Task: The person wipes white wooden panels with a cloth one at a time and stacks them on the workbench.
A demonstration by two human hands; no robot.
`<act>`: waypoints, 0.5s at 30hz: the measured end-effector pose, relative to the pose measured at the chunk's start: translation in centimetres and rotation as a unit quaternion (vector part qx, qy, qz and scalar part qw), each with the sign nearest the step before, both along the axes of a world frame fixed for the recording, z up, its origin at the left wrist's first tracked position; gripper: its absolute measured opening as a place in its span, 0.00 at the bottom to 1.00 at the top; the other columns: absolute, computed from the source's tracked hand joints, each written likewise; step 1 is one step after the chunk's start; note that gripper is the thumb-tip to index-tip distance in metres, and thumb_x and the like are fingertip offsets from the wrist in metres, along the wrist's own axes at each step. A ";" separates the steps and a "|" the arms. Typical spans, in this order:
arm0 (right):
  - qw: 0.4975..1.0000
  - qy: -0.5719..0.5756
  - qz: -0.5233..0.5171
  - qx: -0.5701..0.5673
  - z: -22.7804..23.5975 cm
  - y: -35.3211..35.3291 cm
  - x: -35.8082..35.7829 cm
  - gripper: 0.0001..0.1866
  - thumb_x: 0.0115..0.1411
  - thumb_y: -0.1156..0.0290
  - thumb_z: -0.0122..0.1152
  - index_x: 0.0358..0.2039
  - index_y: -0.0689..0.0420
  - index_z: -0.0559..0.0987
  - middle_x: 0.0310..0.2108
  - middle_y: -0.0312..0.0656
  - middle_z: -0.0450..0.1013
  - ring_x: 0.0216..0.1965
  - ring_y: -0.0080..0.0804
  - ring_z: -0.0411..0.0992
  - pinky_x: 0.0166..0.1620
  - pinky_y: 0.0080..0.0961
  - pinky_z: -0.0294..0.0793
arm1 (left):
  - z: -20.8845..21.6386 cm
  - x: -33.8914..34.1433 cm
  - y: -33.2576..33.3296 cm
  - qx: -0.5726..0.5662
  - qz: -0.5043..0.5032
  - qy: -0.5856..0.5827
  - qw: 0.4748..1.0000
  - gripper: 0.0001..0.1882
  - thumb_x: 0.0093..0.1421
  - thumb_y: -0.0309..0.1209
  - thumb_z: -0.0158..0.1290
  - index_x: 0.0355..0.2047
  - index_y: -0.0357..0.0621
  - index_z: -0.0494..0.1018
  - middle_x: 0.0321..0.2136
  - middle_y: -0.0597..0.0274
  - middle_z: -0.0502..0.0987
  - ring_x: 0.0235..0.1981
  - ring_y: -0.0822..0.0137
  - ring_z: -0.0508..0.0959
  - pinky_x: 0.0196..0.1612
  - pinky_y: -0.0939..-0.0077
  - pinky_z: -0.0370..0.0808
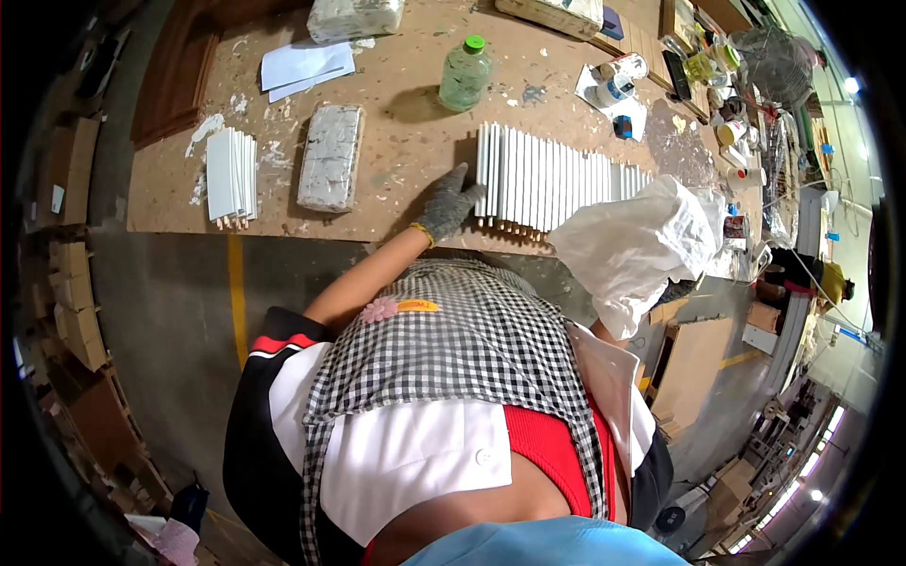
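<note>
My left hand, in a dark grey glove, rests at the table edge against the left end of a row of white-painted wooden strips. Its fingers are apart, with a fingertip touching the endmost strip. The strips stand packed side by side, their bare wood ends toward me. A crumpled white cloth is bunched over the row's right end and hangs past the table edge. Behind it, only a dark gloved bit of my right hand shows; the cloth gathers at this hand, and its fingers are hidden.
A smaller stack of white strips lies at the left, beside a white-wrapped block. Farther back are paper sheets and a green-capped bottle. Paint-stained cups and cans crowd the right. Boards lean right of the table.
</note>
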State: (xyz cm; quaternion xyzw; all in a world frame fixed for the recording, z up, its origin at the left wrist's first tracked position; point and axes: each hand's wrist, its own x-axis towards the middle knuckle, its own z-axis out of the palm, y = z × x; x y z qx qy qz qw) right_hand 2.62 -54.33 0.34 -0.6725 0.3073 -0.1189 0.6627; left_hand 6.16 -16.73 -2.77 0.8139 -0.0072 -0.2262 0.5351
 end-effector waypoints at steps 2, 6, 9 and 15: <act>1.000 0.001 -0.015 -0.009 0.7 -0.9 -1.1 0.20 0.64 0.67 0.53 0.53 0.65 0.77 0.48 0.49 0.78 0.49 0.35 0.76 0.53 0.32 0.77 | -2.5 0.7 0.9 -0.124 0.061 0.035 0.990 0.40 0.64 0.52 0.56 0.67 0.36 0.63 0.66 0.41 0.64 0.67 0.53 0.65 0.68 0.67 0.61; 1.000 0.002 -0.003 -0.004 1.0 -0.3 -0.4 0.20 0.64 0.67 0.53 0.53 0.64 0.77 0.47 0.49 0.78 0.49 0.35 0.76 0.53 0.31 0.77 | -1.4 0.4 1.8 0.029 0.000 -0.028 0.999 0.32 0.64 0.40 0.58 0.62 0.31 0.66 0.60 0.43 0.71 0.61 0.54 0.72 0.62 0.66 0.69; 1.000 0.007 0.000 0.008 1.6 0.1 -0.8 0.20 0.64 0.67 0.53 0.53 0.64 0.77 0.47 0.49 0.78 0.49 0.35 0.76 0.54 0.31 0.76 | 0.9 0.1 2.3 -0.033 0.022 -0.016 0.999 0.30 0.62 0.35 0.60 0.61 0.32 0.68 0.55 0.48 0.77 0.54 0.58 0.76 0.57 0.67 0.73; 0.999 -0.004 0.033 0.029 2.1 2.5 1.4 0.20 0.64 0.67 0.54 0.52 0.63 0.78 0.47 0.48 0.78 0.50 0.34 0.76 0.54 0.30 0.76 | 2.8 -1.5 4.2 -0.249 0.113 0.128 0.953 0.24 0.63 0.32 0.57 0.57 0.33 0.71 0.45 0.57 0.81 0.42 0.67 0.78 0.47 0.73 0.76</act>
